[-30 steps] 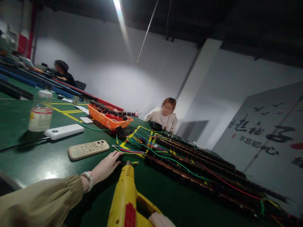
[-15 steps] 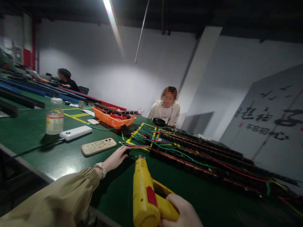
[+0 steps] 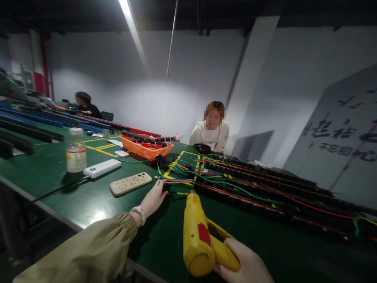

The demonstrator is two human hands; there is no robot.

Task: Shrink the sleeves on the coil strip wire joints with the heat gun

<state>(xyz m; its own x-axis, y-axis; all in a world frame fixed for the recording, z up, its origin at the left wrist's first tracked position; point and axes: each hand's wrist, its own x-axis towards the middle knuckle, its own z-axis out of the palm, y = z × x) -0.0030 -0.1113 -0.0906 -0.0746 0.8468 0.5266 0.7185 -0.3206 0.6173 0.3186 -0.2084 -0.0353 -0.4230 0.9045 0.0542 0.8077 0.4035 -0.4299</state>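
Observation:
My right hand (image 3: 243, 261) is wrapped round the handle of a yellow heat gun (image 3: 198, 236) with a red patch on its side. The gun's nozzle points away from me, at the end of a short green wire (image 3: 177, 193). That wire runs out from the closed fingers of my left hand (image 3: 154, 198), which wears a pale bracelet. Just beyond those fingers lies a bundle of coloured wires (image 3: 179, 181) with metal terminals at its tip. The wire's far end is partly hidden behind the nozzle.
Long dark strips with copper edges (image 3: 235, 196) and loose wires stretch across the right of the green table (image 3: 97, 204). To the left are a phone (image 3: 131, 184), a white power bank (image 3: 102, 169), a bottle (image 3: 76, 151) and an orange basket (image 3: 141, 149). A person (image 3: 210, 133) is opposite.
The heat gun has moved right relative to my left hand, so more of the green wire shows between them. The whole view has shifted slightly.

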